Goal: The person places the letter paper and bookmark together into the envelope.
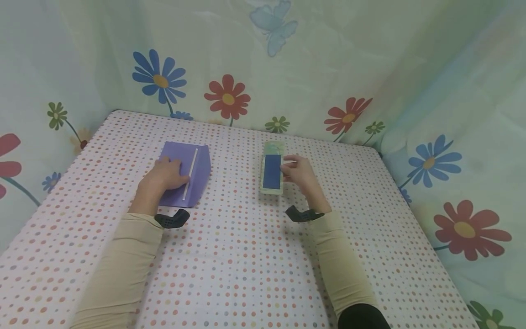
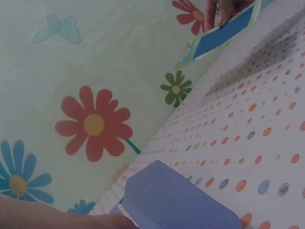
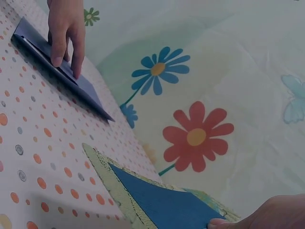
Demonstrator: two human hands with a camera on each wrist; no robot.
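Note:
A purple envelope (image 1: 200, 178) lies on the table to the left with its flap folded out, and a thin white strip (image 1: 193, 162) runs along the fold. My left hand (image 1: 162, 176) rests on it, fingertips and thumb pressing down beside the strip. Right of the middle is a long pale-green patterned card (image 1: 271, 172) with a plain blue panel. My right hand (image 1: 299, 172) pinches its right edge. A shadow falls on the cloth beneath the card, which is raised off the table. In the right wrist view, the right thumb (image 3: 220, 222) lies on the blue panel.
A white cloth with coloured dots (image 1: 238, 256) covers the table. Behind it and at both sides hangs a pale curtain (image 1: 197, 36) printed with flowers and a butterfly. The table's far edge runs just beyond the card and envelope.

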